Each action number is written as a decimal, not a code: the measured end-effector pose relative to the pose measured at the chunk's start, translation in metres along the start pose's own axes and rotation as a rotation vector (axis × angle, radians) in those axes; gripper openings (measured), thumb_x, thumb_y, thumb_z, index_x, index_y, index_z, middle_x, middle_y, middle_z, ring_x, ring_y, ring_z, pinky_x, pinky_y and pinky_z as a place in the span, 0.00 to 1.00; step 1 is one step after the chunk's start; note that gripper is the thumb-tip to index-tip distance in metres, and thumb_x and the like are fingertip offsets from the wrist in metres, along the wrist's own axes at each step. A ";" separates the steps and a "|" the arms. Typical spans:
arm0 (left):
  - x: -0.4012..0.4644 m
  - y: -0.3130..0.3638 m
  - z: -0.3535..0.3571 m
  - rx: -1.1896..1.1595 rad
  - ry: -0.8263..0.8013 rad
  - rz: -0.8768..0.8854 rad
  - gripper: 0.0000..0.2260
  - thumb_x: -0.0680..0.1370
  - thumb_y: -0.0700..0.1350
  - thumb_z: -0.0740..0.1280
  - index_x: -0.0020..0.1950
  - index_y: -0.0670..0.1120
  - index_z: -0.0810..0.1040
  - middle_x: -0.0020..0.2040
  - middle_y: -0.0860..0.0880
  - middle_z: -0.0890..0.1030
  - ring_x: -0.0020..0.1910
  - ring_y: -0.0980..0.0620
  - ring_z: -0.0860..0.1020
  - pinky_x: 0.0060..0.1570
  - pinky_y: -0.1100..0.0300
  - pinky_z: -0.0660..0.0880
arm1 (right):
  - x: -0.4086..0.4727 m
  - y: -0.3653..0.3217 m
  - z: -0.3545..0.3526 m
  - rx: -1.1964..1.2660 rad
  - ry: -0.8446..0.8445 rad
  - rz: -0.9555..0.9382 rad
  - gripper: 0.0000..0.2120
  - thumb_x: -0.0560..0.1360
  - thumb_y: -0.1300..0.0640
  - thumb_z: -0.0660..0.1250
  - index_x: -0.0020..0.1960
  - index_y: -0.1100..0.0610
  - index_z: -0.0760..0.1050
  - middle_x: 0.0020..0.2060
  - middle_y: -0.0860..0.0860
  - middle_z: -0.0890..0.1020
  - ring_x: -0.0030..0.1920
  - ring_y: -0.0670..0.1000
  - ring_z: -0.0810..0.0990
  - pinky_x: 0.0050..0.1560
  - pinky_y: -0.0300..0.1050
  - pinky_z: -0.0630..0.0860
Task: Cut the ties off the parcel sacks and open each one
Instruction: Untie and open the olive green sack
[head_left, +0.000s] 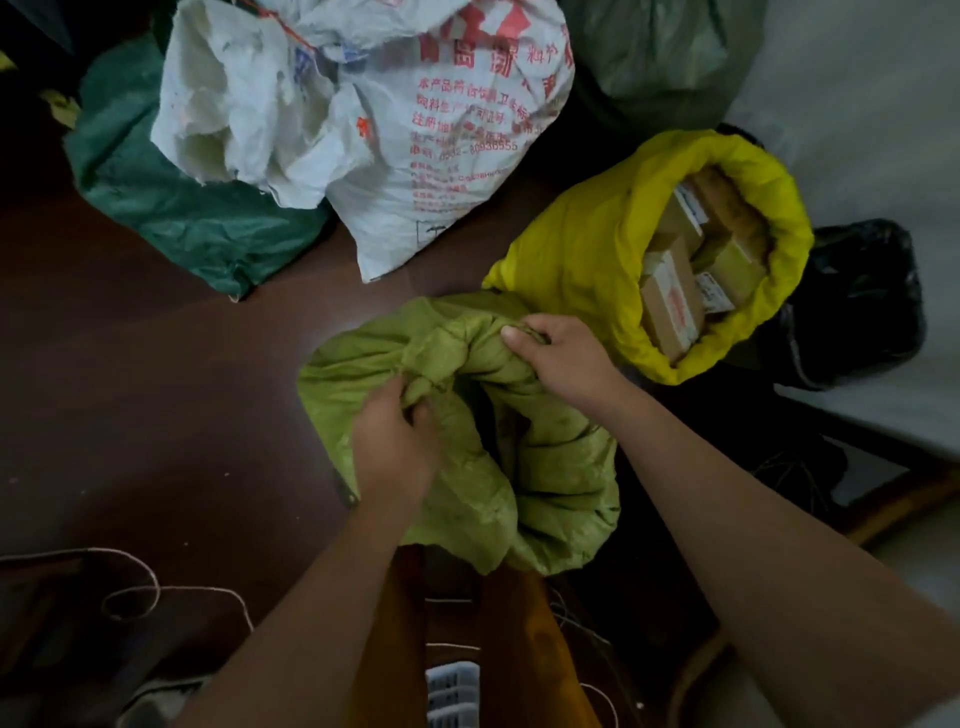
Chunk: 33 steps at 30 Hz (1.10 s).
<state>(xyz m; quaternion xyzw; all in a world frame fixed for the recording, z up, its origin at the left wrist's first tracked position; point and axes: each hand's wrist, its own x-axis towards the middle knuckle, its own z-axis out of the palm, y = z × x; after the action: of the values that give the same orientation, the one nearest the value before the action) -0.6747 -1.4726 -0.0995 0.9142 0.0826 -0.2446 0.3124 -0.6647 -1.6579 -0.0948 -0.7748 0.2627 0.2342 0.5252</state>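
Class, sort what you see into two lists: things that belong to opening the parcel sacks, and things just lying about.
Job: light green sack, gripped by left hand and right hand; yellow sack; white sack; dark green sack.
Lying about: loose string; black bag.

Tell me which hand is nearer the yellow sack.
Right. The right hand grips the green sack rim just beside the yellow sack; the left hand grips the rim's far side.

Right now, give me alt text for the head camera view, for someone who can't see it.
Both hands, left hand and right hand, grip the rolled rim of a light green sack. Beside it, an open yellow sack shows cardboard parcels.
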 end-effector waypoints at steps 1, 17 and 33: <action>0.001 0.000 0.002 -0.120 0.000 -0.050 0.07 0.77 0.37 0.65 0.53 0.41 0.79 0.45 0.48 0.79 0.47 0.45 0.78 0.44 0.62 0.68 | 0.001 0.006 -0.001 0.028 0.002 0.031 0.22 0.80 0.52 0.64 0.51 0.74 0.73 0.48 0.72 0.77 0.46 0.66 0.79 0.47 0.58 0.76; 0.036 -0.001 -0.036 -0.866 -0.224 -0.535 0.08 0.78 0.36 0.63 0.50 0.43 0.81 0.40 0.44 0.85 0.37 0.47 0.83 0.34 0.57 0.79 | 0.017 0.000 0.036 -0.611 -0.194 -0.651 0.40 0.73 0.51 0.73 0.77 0.43 0.55 0.77 0.44 0.58 0.74 0.46 0.60 0.72 0.44 0.55; -0.007 -0.008 -0.023 -0.095 0.332 0.136 0.16 0.71 0.55 0.72 0.47 0.45 0.73 0.48 0.48 0.67 0.50 0.50 0.66 0.52 0.56 0.64 | 0.020 -0.013 0.044 -0.090 -0.076 -0.246 0.11 0.77 0.61 0.68 0.57 0.64 0.81 0.53 0.55 0.84 0.54 0.48 0.81 0.59 0.44 0.75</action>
<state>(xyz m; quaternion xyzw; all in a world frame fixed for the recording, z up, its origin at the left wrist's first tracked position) -0.6740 -1.4523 -0.0839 0.9296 0.0825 -0.0643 0.3533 -0.6451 -1.6158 -0.1130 -0.8143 0.1350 0.2090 0.5244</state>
